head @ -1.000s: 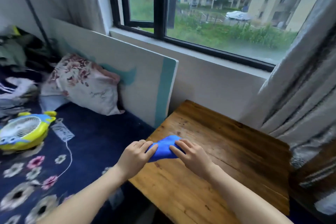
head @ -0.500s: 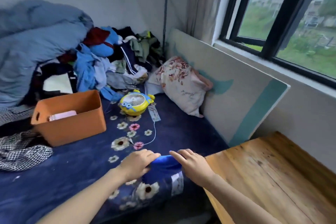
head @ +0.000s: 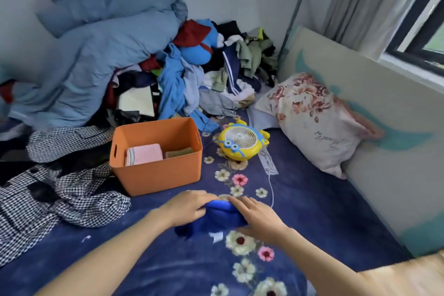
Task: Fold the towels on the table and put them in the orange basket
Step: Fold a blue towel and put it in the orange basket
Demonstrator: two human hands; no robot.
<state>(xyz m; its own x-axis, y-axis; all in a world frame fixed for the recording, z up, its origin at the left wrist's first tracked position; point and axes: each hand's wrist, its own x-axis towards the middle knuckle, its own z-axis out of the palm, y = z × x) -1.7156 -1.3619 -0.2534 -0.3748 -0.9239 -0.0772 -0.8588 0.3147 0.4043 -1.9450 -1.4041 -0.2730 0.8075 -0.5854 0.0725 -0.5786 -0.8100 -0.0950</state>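
Left hand curls its fingers over one end of the folded blue towel. My right hand pinches the other end, with the fingers laid fairly straight across the top and the thumb, as far as I can make out, tucked under the edge. I hold the towel between them over the navy flowered bedspread, just in front of the orange basket and not in it. A pink towel and a tan towel lie folded inside the basket. A yellow fan sits just right of it.
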